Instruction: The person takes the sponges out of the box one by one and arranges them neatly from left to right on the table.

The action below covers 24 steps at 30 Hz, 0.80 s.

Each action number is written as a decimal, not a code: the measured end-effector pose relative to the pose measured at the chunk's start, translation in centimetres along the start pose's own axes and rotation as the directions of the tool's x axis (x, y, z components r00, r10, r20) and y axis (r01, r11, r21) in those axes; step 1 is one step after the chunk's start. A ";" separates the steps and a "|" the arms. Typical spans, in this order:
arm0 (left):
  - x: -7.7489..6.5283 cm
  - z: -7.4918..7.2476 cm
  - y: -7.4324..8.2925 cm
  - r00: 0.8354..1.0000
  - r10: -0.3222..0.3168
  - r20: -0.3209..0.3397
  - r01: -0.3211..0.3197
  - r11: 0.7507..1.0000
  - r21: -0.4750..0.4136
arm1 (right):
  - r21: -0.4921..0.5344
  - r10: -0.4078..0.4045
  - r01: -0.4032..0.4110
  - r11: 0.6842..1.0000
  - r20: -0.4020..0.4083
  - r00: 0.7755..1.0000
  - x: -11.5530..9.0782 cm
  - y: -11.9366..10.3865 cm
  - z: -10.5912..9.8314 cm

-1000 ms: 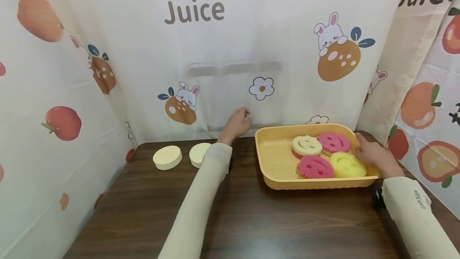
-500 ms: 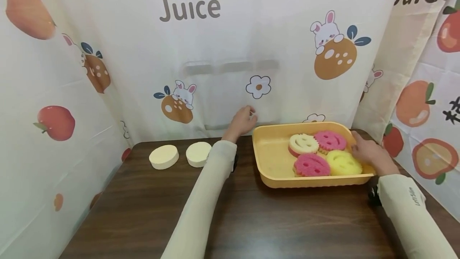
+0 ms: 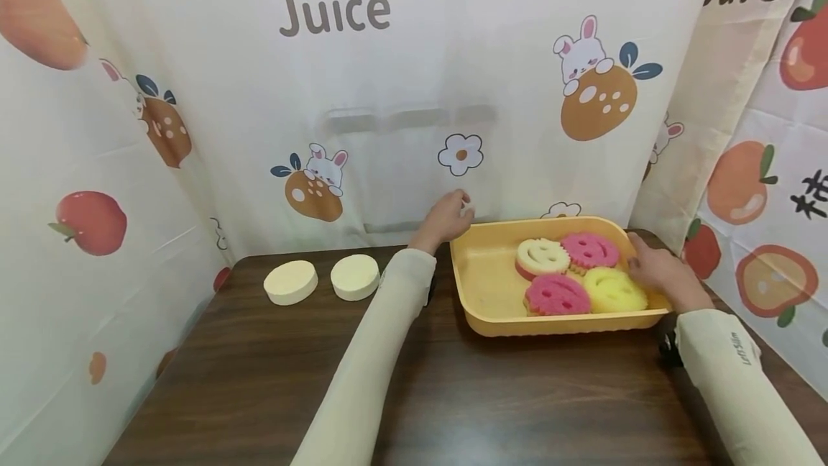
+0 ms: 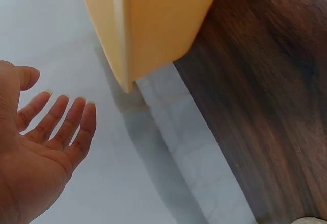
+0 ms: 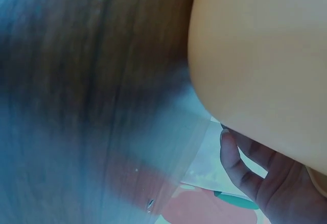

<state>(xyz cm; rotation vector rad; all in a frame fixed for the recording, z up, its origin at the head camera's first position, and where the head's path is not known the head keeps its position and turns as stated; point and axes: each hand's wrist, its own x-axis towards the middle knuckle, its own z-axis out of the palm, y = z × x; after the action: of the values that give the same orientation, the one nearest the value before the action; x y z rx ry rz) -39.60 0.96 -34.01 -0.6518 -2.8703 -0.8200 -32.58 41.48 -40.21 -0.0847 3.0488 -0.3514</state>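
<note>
Left hand (image 3: 446, 220) loosely spread beside yellow tray (image 3: 488, 282) — right hand (image 3: 661, 272) curled round its rim (image 3: 563, 318)

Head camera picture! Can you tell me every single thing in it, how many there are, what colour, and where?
Tray: one, yellow-orange, right side of the table
Pink smiley sponges: two, pink, one front, one back in the tray
Cream smiley sponge: one, cream over red-pink, in the tray
Yellow smiley sponge: one, yellow, tray's front right
Round discs: two, cream, left back of the table
Table: one, dark brown, underneath
Printed cloth: pieces unclear, mostly white, behind and beside the table
Left hand: one, bare, by the tray's back left corner
Right hand: one, bare, at the tray's right rim
Sleeves: two, cream, on the arms
</note>
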 end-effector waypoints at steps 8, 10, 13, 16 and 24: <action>0.8 0.2 0.7 1.000 0.013 0.011 -0.013 1.000 0.008 | 0.006 0.005 -0.005 1.000 0.012 1.000 0.1 -0.1 0.0; 1.1 0.3 1.0 0.999 0.025 0.025 -0.026 0.999 0.026 | -0.001 0.006 -0.006 1.000 0.002 1.000 0.1 -0.1 -0.1; 1.3 0.4 1.5 0.999 0.044 0.032 -0.045 0.998 0.050 | 0.000 0.005 -0.005 1.000 -0.001 1.000 0.1 -0.1 -0.2; 1.5 0.3 2.2 0.998 0.054 0.031 -0.056 0.997 0.055 | 0.007 0.008 -0.008 1.000 0.008 1.000 0.1 -0.2 -0.4; 1.8 1.3 3.2 0.997 0.040 0.062 -0.043 0.998 0.046 | 0.004 0.011 -0.011 1.000 0.025 1.000 -0.1 -0.1 -0.3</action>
<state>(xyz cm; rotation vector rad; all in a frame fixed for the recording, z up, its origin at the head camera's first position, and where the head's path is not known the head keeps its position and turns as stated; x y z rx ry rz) -39.81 4.73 -33.23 -0.7413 -2.9095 -0.7364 -32.45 41.41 -39.89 -0.0721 3.0228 -0.3529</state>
